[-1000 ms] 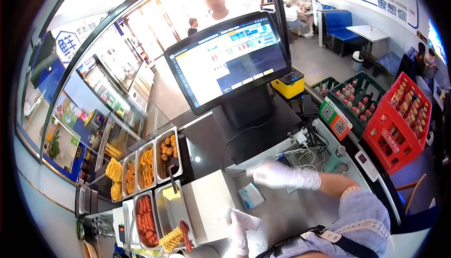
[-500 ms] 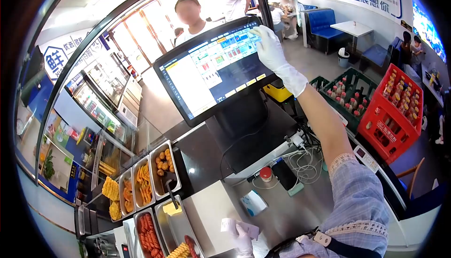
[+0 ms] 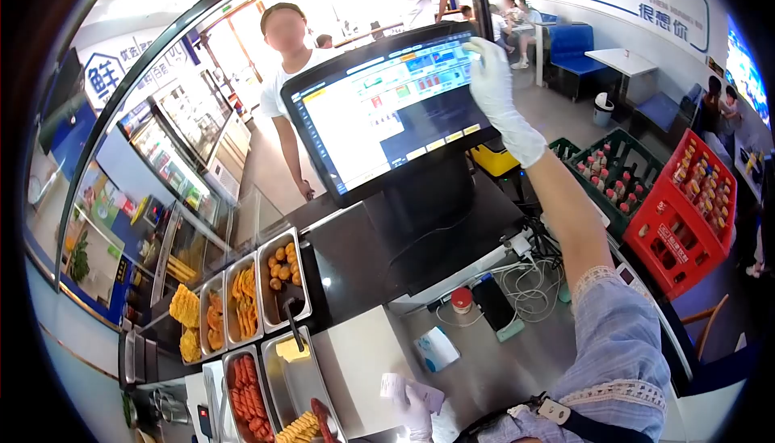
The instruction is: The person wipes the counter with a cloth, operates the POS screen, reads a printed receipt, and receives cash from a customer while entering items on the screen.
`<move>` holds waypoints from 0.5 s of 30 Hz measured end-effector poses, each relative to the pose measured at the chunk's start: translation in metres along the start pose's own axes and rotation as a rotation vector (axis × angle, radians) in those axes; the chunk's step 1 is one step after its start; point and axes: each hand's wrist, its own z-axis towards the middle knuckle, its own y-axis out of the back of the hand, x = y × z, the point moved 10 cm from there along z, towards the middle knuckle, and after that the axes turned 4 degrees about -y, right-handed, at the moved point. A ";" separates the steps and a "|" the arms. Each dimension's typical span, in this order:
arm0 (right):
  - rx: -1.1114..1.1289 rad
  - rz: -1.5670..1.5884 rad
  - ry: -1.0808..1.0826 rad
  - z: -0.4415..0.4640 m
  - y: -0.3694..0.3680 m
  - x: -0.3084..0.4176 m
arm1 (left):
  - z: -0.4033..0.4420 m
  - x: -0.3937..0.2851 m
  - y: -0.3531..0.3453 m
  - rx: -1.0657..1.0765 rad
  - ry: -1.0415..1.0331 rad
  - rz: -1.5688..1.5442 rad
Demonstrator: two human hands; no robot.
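Observation:
A white glove covers my right hand (image 3: 494, 92), which is raised at the upper right edge of the touchscreen monitor (image 3: 395, 108); its fingers look curled near the glass, and whether they touch it I cannot tell. Low in the view my left hand (image 3: 416, 412), also gloved, has its fingers closed on a slip of white paper (image 3: 424, 393). Left of it is a white board (image 3: 359, 366), beside metal trays of food, among them red sausages (image 3: 249, 399) and brown balls (image 3: 284, 265).
A person (image 3: 291, 60) stands beyond the monitor. A phone (image 3: 492, 302), a red-lidded jar (image 3: 461, 300), cables and a tissue pack (image 3: 437, 349) lie on the counter. Bottle crates, one green (image 3: 617, 173) and one red (image 3: 682, 225), stand at the right.
My right hand first rose from above the counter to the screen, and remains at its right edge. The person behind the monitor now shows further left. My left hand still holds the paper.

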 end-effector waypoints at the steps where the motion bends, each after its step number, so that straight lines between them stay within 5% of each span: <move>1: -0.023 0.013 -0.024 -0.004 0.005 0.002 | 0.002 -0.012 0.000 0.013 -0.086 0.049; 3: 0.006 0.147 -0.133 -0.016 0.011 0.009 | 0.001 -0.022 0.000 0.021 -0.162 0.097; 11: 0.183 0.315 0.121 -0.107 0.038 0.117 | 0.000 -0.001 0.000 0.012 0.033 0.003; 15: 0.336 0.379 0.071 -0.188 0.030 0.144 | 0.006 -0.035 0.003 0.019 0.021 0.020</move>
